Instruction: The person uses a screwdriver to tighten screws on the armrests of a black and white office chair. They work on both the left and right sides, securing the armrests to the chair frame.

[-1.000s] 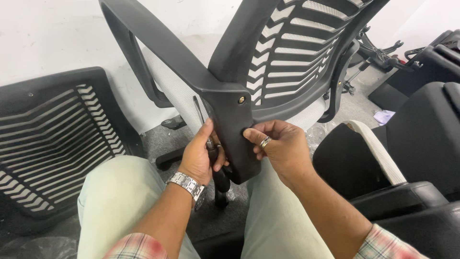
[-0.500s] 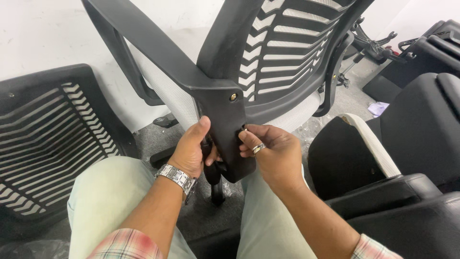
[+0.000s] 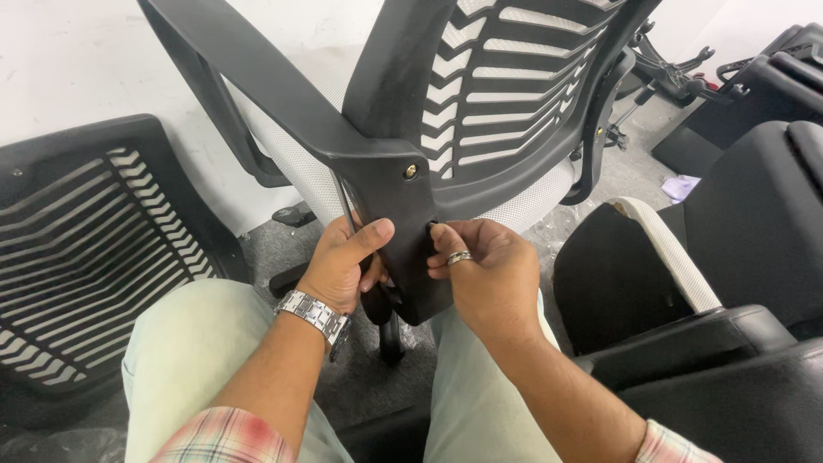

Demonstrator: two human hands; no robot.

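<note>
A black plastic chair back [image 3: 514, 86] with a slatted frame and white mesh stands tilted in front of me. Its lower bracket plate [image 3: 403, 231] carries a brass-coloured screw [image 3: 411, 171] near the top. My left hand [image 3: 347, 266], with a metal watch on the wrist, grips the plate's left edge, thumb on its front. My right hand [image 3: 484, 274], wearing a ring, pinches a small dark screw [image 3: 431, 228] against a lower hole in the plate. A thin metal tool shaft [image 3: 343, 201] rises behind the left hand; a dark handle hangs below it.
Another black slatted chair back [image 3: 86, 249] leans against the white wall on the left. Black chair seats and cushions [image 3: 754, 257] crowd the right side, one with a white-edged armrest [image 3: 669, 249]. A chair base [image 3: 677, 69] lies at the far right. My knees in pale trousers sit below.
The chair back has shifted slightly left and closer. My right hand's fingers have moved to the lower hole of the plate, and my left thumb has come onto the plate's front.
</note>
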